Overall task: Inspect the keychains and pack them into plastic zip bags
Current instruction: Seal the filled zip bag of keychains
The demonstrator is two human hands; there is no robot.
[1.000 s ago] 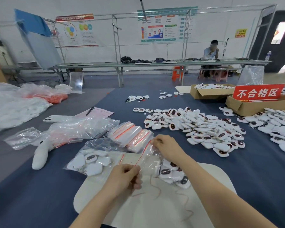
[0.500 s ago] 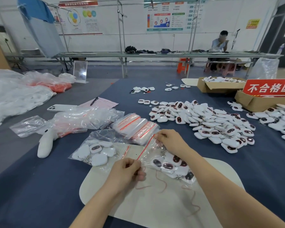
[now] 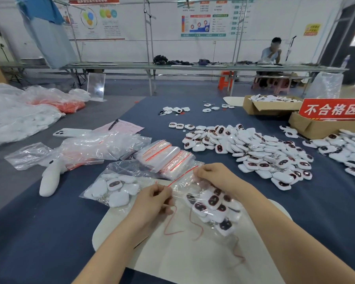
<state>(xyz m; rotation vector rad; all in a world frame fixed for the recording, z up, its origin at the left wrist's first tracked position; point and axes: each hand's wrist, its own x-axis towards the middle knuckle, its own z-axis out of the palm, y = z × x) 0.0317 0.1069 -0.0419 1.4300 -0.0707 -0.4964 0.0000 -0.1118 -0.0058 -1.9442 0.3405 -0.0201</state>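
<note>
A clear zip bag (image 3: 210, 203) filled with several white keychains with dark red faces lies over the white mat (image 3: 193, 257). My left hand (image 3: 154, 201) pinches the near end of its red zip strip. The far end of that strip is pinched by my right hand (image 3: 211, 174). A second packed bag (image 3: 113, 189) lies just left of my left hand. A stack of empty zip bags (image 3: 166, 155) sits behind my hands. A big heap of loose keychains (image 3: 252, 149) spreads over the blue cloth to the right.
Crumpled plastic bags (image 3: 94, 146), a white plush piece (image 3: 49, 177), a phone (image 3: 70, 132) and a pen on pink paper (image 3: 119, 126) lie to the left. Cardboard boxes (image 3: 268, 108) and a red sign (image 3: 332, 109) stand at the far right, with more keychains (image 3: 348, 148) beside them. A person sits at the far bench (image 3: 271, 53).
My hands keep their pinch on the bag's zip strip and have closed in slightly along it. The view has tilted down a little, shifting everything up the frame.
</note>
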